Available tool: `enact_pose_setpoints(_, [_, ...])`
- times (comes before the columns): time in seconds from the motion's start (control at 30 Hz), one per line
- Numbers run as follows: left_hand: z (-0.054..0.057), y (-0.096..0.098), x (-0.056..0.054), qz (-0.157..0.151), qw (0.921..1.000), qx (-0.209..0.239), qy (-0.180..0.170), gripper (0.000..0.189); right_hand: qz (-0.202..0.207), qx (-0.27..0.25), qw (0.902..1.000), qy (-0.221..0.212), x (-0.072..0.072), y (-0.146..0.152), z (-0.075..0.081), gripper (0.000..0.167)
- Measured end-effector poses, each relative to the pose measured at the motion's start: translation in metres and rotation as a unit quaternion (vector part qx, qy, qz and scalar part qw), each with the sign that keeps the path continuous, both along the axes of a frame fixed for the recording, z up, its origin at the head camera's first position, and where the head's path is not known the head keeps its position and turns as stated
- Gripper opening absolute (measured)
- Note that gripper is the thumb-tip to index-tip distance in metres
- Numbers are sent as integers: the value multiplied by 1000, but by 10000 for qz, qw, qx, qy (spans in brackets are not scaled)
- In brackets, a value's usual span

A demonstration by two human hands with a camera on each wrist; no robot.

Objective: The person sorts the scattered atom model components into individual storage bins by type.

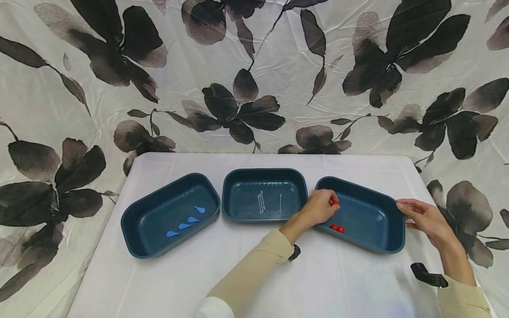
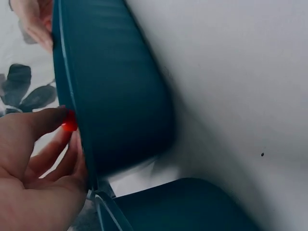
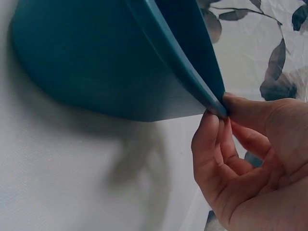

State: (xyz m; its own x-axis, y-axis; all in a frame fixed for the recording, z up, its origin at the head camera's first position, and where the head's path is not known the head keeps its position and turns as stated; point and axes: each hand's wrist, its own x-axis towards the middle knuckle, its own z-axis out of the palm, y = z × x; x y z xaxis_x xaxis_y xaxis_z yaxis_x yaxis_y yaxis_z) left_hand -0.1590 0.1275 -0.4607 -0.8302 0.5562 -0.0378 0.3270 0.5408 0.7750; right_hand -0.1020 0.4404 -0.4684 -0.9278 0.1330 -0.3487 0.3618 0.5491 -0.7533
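Note:
My left hand is over the left end of the right-hand teal tray. Between thumb and fingertips it pinches a small red bead, just above the rim in the left wrist view. Two more red beads lie together inside that tray, along its near wall. My right hand grips the tray's right end, thumb on the inner side of the rim and fingers outside, as the right wrist view shows.
A middle teal tray holds several thin pale sticks. The angled left tray has several blue teardrop-shaped pieces in a row. All stand on a white-covered table, before a floral cloth.

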Motion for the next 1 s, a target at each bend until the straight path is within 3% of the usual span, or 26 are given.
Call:
enact_pose_setpoints(0.2, [-4,10,0,-238,9930,-1065,445,4,-95,134,9998,-88,0,0,1,66])
enact_pose_setpoints(0.4, [-6,21,4,-293,9809,-1850,521,8,-158,135,9997,-94,1,-1,1,66])
enact_pose_setpoints(0.67, [-9,25,10,-289,9732,-2262,309,13,-150,83,9998,-53,1,-1,0,66])
enact_pose_setpoints(1.0, [-12,30,14,-363,9627,-2646,437,17,-164,28,9999,-37,1,0,-3,66])
